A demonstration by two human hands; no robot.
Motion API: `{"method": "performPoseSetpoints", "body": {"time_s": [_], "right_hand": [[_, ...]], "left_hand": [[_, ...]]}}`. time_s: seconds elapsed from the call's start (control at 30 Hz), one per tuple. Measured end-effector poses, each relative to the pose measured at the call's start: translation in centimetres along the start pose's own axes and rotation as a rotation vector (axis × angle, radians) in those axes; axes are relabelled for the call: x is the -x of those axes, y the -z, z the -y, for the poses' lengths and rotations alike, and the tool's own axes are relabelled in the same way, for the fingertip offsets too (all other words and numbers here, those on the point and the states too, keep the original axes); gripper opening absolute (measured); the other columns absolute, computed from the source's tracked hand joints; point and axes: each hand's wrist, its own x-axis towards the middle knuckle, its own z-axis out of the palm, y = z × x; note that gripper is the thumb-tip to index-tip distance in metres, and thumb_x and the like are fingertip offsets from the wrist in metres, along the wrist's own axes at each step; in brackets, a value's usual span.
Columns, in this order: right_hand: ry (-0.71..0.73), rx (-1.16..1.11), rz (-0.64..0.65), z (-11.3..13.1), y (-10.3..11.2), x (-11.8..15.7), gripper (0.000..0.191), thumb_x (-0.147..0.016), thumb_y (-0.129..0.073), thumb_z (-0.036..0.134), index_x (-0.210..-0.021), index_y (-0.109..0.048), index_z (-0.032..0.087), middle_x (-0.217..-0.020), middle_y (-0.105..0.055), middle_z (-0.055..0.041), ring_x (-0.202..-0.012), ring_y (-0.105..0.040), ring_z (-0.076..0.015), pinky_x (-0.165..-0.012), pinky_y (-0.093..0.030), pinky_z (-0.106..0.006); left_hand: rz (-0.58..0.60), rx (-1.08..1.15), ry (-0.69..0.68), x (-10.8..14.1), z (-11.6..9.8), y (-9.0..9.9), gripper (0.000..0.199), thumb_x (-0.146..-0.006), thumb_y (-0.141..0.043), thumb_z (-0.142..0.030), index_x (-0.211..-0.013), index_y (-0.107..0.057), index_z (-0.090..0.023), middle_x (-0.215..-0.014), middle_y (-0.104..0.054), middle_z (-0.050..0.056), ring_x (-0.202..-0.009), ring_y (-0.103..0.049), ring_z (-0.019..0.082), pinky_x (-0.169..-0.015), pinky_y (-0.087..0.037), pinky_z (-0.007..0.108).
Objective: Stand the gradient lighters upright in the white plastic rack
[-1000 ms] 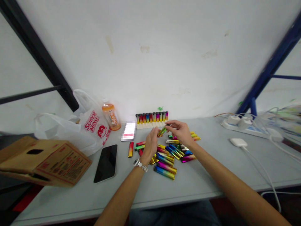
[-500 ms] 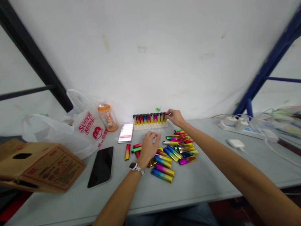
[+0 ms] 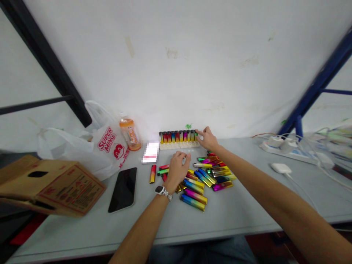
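Note:
A white rack (image 3: pixel 178 146) near the wall holds a row of upright shiny lighters (image 3: pixel 177 136) in several colours. My right hand (image 3: pixel 207 138) is at the right end of this row, its fingertips against the last lighter there, thumb and index finger apart. My left hand (image 3: pixel 178 167), with a watch on its wrist, hovers over the left part of a loose pile of lighters (image 3: pixel 203 177); its fingers are curled but apart, and nothing shows between them. A red and yellow lighter (image 3: pixel 153 173) lies alone left of the pile.
To the left are a black phone (image 3: pixel 123 190), a cardboard box (image 3: pixel 71 189), a white plastic bag (image 3: pixel 110 150) and an orange bottle (image 3: pixel 130 134). A blurred-out white item (image 3: pixel 150 151) lies beside the rack. A power strip (image 3: pixel 297 154) and white charger (image 3: pixel 281 168) are on the right.
The fingers of my right hand have spread a little at the row's right end. The whole scene has shifted slightly right in view. My left hand stays over the pile.

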Motion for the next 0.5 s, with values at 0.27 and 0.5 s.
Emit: {"method": "performPoseSetpoints", "body": {"time_s": [0.27,0.5], "right_hand": [[0.135,-0.066,0.095,1.0,1.2,4.3,0.062,-0.093,-0.052,0.042,-0.147,-0.038,0.015,-0.121,-0.039,-0.0146,-0.100,-0.056,-0.0237,-0.100,-0.042,-0.040],[0.356,-0.080,0.327,3.2,3.9,8.0,0.028,-0.073,-0.076,0.034,-0.096,-0.071,0.018,-0.106,-0.047,-0.0096,-0.101,-0.053,-0.0252,-0.096,-0.043,-0.039]], "left_hand": [[0.035,-0.021,-0.014,0.0,0.0,0.2,0.036,-0.098,-0.036,-0.029,-0.081,-0.066,-0.019,-0.095,-0.062,0.007,-0.099,-0.057,0.022,-0.095,-0.043,0.039],[0.012,-0.028,-0.012,0.0,0.0,0.3,0.037,-0.098,-0.035,-0.031,-0.080,-0.065,-0.019,-0.092,-0.062,0.007,-0.095,-0.057,0.023,-0.093,-0.043,0.040]]}}
